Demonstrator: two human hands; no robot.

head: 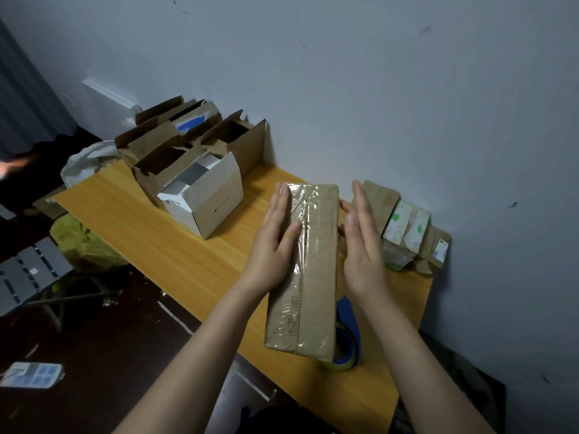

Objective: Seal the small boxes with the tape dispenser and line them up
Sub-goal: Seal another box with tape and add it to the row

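A long brown cardboard box (316,270) lies lengthwise on the yellow wooden table (175,245), with clear tape running along its top seam. My left hand (275,242) lies flat on the box's left side, fingers straight, thumb on the tape. My right hand (363,245) is open with straight fingers beside the box's right edge; whether it touches the box I cannot tell. The blue tape dispenser (347,336) with its clear tape roll sits on the table, partly hidden behind the near end of the box.
Several open brown boxes (175,142) and an open white box (210,198) stand at the table's far left. Taped small boxes (407,227) sit in a row along the wall at the right. Bags, a grey rack and clutter lie on the dark floor at left.
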